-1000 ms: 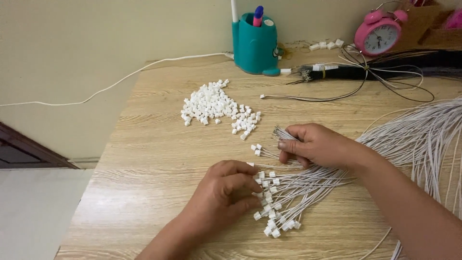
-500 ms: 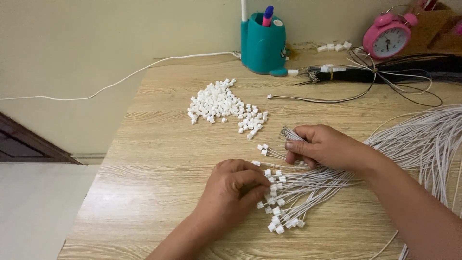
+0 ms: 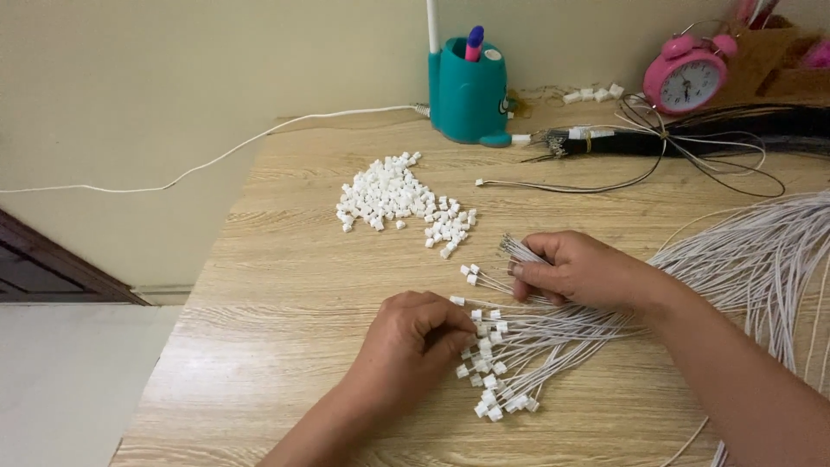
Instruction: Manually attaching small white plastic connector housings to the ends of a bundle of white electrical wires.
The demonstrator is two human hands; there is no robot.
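Note:
My right hand (image 3: 581,270) pinches a small bunch of thin white wires (image 3: 522,252) whose bare metal tips stick out to the upper left. My left hand (image 3: 413,339) rests curled on the wooden table (image 3: 285,303), its fingertips on a small white plastic connector (image 3: 457,301) at a wire's end. Between and below the hands lies a fan of white wires with connectors fitted (image 3: 501,380). A pile of loose white connectors (image 3: 393,197) sits farther back on the table. A long sheaf of white wires (image 3: 752,259) runs off to the right.
A teal pen holder (image 3: 468,95) stands at the back edge, with a white cable (image 3: 259,138) trailing left off the table. A pink alarm clock (image 3: 688,79) and a bundle of black wires (image 3: 709,138) lie at the back right. The table's left edge drops to the floor.
The view has shifted slightly. My left hand's fingers have closed a little more over the connector ends. My right hand keeps its hold on the wire bunch in about the same place.

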